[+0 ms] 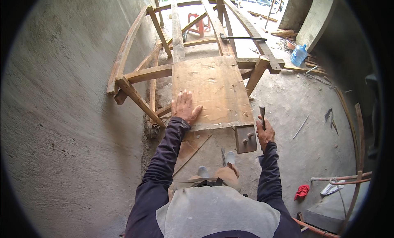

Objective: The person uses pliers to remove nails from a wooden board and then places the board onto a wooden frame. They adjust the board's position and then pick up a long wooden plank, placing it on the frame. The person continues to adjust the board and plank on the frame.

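In the head view, the left hand [185, 108] lies flat on the plywood board [211, 92], fingers spread wide toward 12 o'clock, probably to keep the board steady on the wooden scaffold frame [139, 73]. At 3 o'clock of it, the right hand [265, 133] grips a dark chisel-like tool [262, 114] upright, fingers closed around it, beside a short wooden block [245, 138].

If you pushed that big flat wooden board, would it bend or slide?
The plywood board probably stays fairly stiff: it lies flat across the wooden frame under the left hand. It looks broad, so likely heavy and awkward to lift. Its rough, stained surface would likely drag rather than slide.
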